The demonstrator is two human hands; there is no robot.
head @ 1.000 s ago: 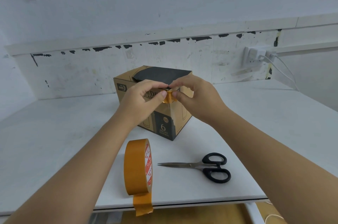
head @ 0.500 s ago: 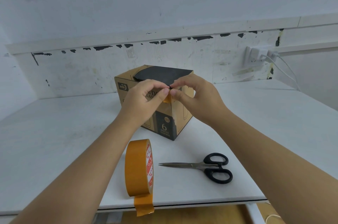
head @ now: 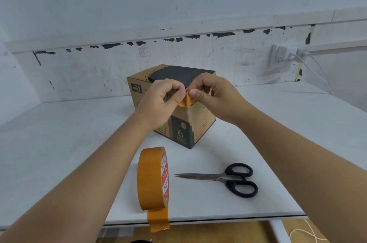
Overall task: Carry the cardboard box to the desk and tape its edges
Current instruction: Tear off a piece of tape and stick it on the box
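Tape piece (head: 186, 101) is sitting pinched between both my hands, my left hand (head: 158, 101) and right hand (head: 214, 95) each curling fingers and thumb onto it at the near top corner of the cardboard box (head: 200, 121). The box is standing on the white desk (head: 59, 133), toward the wall. Nearer me, the tape roll (head: 153, 178) is standing on edge, its loose end hanging over the desk's front edge, with scissors (head: 224, 178) lying just beside it to the right.
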